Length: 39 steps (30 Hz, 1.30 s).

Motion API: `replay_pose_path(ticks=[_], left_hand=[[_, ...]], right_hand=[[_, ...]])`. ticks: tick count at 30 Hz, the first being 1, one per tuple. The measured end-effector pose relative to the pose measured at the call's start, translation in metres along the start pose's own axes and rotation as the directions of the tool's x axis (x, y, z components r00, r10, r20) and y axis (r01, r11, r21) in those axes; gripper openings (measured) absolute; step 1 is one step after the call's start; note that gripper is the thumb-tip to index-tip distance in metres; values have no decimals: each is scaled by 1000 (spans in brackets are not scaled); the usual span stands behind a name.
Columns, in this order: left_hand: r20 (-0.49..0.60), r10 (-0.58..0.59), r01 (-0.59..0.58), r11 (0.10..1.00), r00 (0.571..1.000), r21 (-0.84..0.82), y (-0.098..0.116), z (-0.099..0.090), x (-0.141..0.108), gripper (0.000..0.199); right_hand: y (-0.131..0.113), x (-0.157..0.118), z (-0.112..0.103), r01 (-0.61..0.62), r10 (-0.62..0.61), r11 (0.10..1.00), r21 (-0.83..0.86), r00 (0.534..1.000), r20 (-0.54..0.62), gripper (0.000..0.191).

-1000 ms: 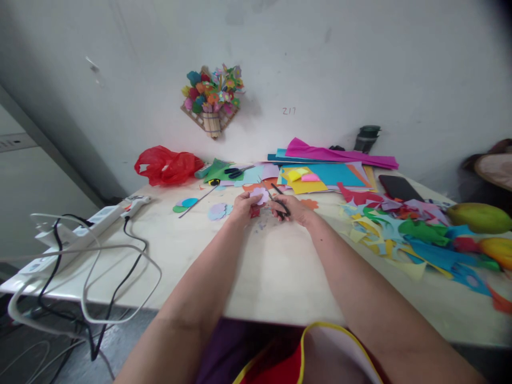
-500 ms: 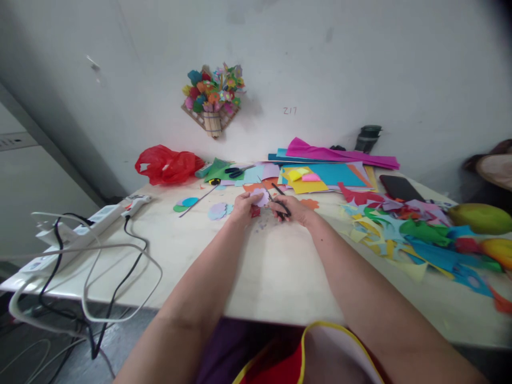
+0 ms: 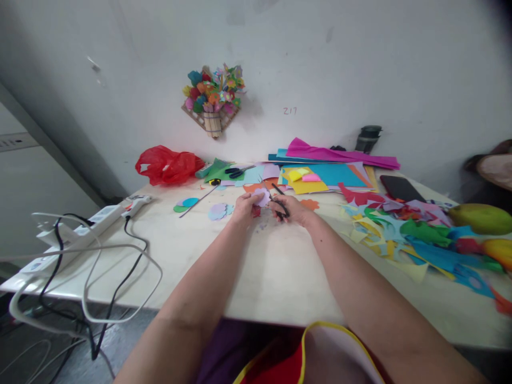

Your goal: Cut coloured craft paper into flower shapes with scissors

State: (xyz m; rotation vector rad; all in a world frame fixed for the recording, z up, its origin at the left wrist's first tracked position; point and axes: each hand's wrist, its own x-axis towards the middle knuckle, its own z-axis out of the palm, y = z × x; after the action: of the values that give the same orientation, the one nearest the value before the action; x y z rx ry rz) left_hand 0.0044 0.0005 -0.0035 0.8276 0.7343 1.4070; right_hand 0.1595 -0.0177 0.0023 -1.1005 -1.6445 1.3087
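Lilac paper (image 3: 263, 197) shifted slightly; hands (image 3: 244, 208) partly hide scissors (image 3: 285, 213).

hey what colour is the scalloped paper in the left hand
The paper is light purple, best seen in the head view.

Your pale worktop (image 3: 280, 277) carried a white power strip (image 3: 106, 215) at its left end, a crumpled red plastic bag (image 3: 170, 166) near the back left, and, nearer you than that bag, overlapping paper discs (image 3: 190, 202) and scalloped paper shapes (image 3: 218, 212). Midway across, you had small clippings (image 3: 262, 228) strewn about and an orange scalloped piece (image 3: 310, 204) to their right, while coloured sheets (image 3: 332, 173) lay at the back. Towards your right lay a dark phone (image 3: 401, 188), multicoloured paper scraps (image 3: 432, 253) and a green fruit (image 3: 480, 218).
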Motion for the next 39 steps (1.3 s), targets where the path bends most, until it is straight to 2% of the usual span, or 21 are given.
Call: replay_pose_path(ticks=[21, 28, 39], left_hand=[[-28, 1, -1, 1000, 1000, 2, -1, -2, 3, 25], [-58, 3, -3, 1000, 998, -10, 0, -2, 3, 25], [-46, 5, -4, 1000, 999, 20, 4, -4, 2, 27]], right_hand=[[-3, 0, 2, -15, 14, 1000, -13, 1000, -16, 22], [-6, -1, 3, -49, 49, 999, 15, 999, -24, 22], [-13, -6, 3, -85, 85, 996, 7, 995, -60, 20]])
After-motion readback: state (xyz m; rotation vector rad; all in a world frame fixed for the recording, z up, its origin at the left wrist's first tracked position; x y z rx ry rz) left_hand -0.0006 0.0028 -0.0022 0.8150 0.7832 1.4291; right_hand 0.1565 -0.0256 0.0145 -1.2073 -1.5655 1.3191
